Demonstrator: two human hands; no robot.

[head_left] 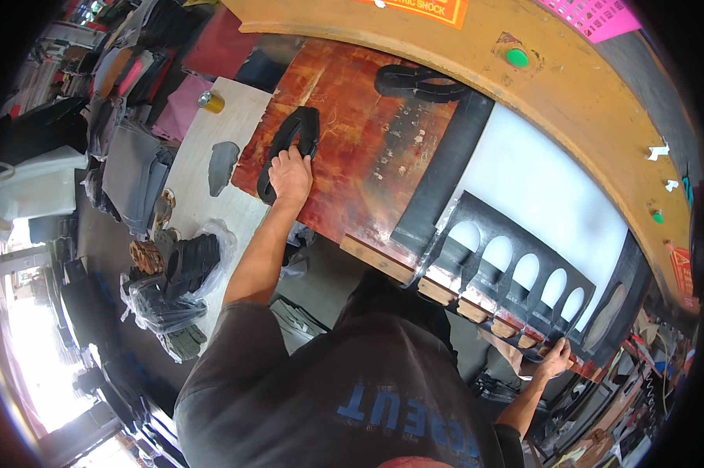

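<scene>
My left hand (291, 173) is closed on the rim of a black, shoe-sole-shaped cutting die (310, 125) with a hollow middle, which rests on the left part of a worn red-brown cutting board (344, 156). To the right, my right hand (555, 359) has its fingers closed at the near edge of a black sheet (516, 234). Several arch-shaped holes run along that sheet, and its near edge is cut into tabs. Another black cutting die (418, 83) lies at the board's far edge.
An orange-yellow press beam (446, 35) with green buttons (517, 58) curves across the far side. A white surface (551, 171) lies beyond the black sheet. On the pale table (231, 125) at left are a yellow can (211, 101) and a grey scrap (223, 167). Plastic-wrapped bundles (176, 285) sit nearer.
</scene>
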